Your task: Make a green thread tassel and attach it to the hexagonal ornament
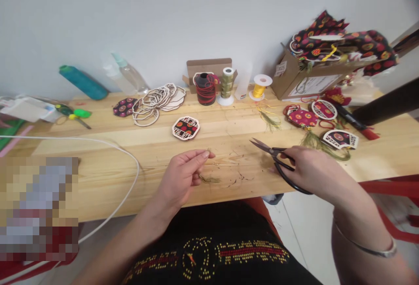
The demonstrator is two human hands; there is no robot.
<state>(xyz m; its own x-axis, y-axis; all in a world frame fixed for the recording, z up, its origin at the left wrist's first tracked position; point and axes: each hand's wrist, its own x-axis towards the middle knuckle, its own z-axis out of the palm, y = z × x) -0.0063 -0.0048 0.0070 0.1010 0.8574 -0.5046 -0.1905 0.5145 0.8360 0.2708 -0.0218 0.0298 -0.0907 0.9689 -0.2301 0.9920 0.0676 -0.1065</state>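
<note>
My left hand [185, 171] pinches a small bunch of olive-green thread [210, 179] between thumb and fingers, its loose ends hanging below over the table. In my right hand [309, 167] is a pair of black-handled scissors [273, 152], with fingers through the handles and blades slightly apart, pointing left. The blades are well clear of the thread. Dark thread scraps [240, 179] lie on the wood between my hands. Just beyond my left hand sits an octagonal ornament [186, 128] with a pale openwork frame over patterned dark fabric.
Along the back stand a red-and-black cord spool [206, 90], a green thread spool [227, 83] and a yellow thread spool [260, 87]. Wooden frames [160, 99] are piled left of them. Tasselled ornaments [301, 117] and a fabric-filled cardboard box [307, 80] occupy the right. A white cable [135, 167] crosses the left.
</note>
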